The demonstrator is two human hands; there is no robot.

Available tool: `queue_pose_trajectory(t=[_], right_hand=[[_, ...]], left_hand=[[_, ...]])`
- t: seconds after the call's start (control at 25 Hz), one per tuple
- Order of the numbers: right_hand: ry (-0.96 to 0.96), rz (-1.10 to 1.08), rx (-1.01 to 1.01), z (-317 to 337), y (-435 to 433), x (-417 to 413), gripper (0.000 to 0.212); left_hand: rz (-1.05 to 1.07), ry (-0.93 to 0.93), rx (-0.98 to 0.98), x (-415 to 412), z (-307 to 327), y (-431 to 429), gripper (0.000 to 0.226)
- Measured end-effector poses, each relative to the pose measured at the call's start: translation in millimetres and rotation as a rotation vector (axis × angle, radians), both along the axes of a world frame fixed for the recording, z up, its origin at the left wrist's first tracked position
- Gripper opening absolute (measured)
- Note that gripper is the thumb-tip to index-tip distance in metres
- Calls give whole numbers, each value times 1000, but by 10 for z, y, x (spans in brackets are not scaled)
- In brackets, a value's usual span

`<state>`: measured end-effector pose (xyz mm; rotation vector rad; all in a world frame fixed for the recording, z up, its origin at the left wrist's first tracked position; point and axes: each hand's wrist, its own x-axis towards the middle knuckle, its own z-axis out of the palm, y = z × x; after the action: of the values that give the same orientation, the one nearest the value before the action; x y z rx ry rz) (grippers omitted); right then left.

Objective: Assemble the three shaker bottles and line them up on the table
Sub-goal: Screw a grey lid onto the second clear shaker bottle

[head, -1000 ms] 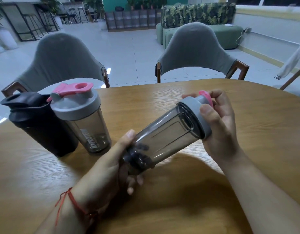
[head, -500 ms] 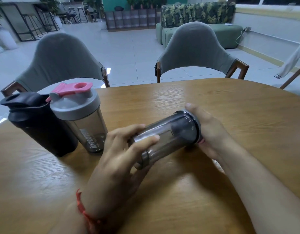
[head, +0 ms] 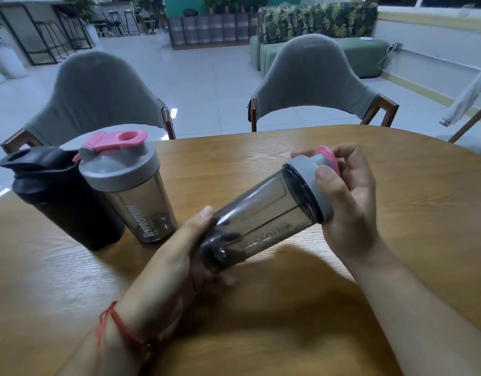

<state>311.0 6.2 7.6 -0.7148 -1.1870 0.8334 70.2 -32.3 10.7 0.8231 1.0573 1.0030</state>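
Black plastic showed at the far left of the frame: the black bottle (head: 57,196) stood capped on the bench (head: 396,213), touching the smoky bottle (head: 131,191) with its grey-and-pink lid just to its right. Lower centre, the left hand (head: 179,256) had its grip clamped round the base of the third bottle (head: 261,221), held tilted above the bench with its mouth toward the right. There the right hand (head: 350,202) gripped the grey lid (head: 312,185) seated on the mouth; half a second earlier that mouth had been bare and the bottle lower. So the last lid appeared to be on, probably still needing tightening, after which only standing the bottle beside the other two remained.
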Motion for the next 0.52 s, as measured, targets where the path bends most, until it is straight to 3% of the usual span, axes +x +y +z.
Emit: queue_pose_trajectory(t=[0.2, 0.28, 0.36, 0.52], right_hand=[[-44, 50, 146, -3, -29, 22, 29], [-40, 55, 126, 1, -19, 26, 29], [-44, 38, 42, 5, 16, 25, 26], [-110, -39, -195, 62, 99, 21, 19]], left_hand=[[-155, -30, -118, -120, 7, -23, 81], [-137, -28, -72, -110, -29, -21, 78], [-100, 17, 55, -65, -64, -39, 65], [-25, 409, 493, -75, -162, -117, 42]])
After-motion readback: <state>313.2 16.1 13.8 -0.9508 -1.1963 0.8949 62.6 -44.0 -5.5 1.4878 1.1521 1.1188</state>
